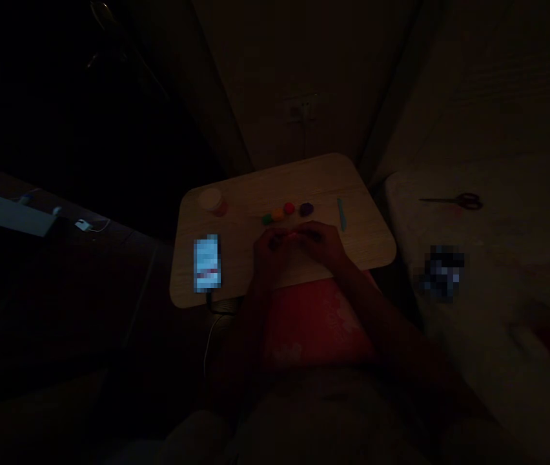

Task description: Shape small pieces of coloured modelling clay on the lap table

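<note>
Close together over the near side of the small wooden table (236, 245) are my left hand (271, 248) and my right hand (324, 242). Between their fingertips they pinch a small red piece of modelling clay (294, 235), mostly covered by the fingers. Just beyond my hands lie lumps of modelling clay: green (267, 219), orange (277, 214), red (289, 208) and dark purple (306, 208). A flat teal modelling knife (341, 214) lies to the right of them. The room is very dark, so finger detail is faint.
A lidded tub (213, 200) stands at the table's back left. In front of it lies a lit phone (206, 263) with a cable (214, 312) over the edge. Scissors (459, 201) and a blurred-out object (443, 272) rest on the pale surface at right. A wall socket (305, 108) is behind.
</note>
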Motion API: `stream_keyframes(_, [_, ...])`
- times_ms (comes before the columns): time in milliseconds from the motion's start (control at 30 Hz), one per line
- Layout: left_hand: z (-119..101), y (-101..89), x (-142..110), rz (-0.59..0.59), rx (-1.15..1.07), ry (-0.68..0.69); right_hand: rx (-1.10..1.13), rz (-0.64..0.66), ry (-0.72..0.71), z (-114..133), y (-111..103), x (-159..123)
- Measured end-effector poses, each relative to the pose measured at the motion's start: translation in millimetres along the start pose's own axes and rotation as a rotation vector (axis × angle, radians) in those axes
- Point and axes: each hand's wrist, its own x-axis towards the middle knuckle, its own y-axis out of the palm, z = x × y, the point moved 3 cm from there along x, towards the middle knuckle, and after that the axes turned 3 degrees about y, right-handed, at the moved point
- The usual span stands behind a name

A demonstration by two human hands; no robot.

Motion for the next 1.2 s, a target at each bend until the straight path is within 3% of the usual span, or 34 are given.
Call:
stream_keyframes(267, [1, -1.4, -1, 0.013, 0.045, -0.008, -0.115, 0.005, 0.000, 2, 0, 0])
stream_keyframes(467, [1, -0.1, 0, 0.019, 0.031, -0.007, -0.241, 0.030, -0.119, 9, 3, 0])
stream_keyframes(800, [-6, -2.0, 0, -0.010, 0.063, 0.071, -0.169, 0.000, -0.053, 5, 3, 1])
stream_keyframes(1200, [-3, -2.4, 1, 0.000, 0.056, 0.017, -0.194, 0.038, -0.056, 11, 3, 2])
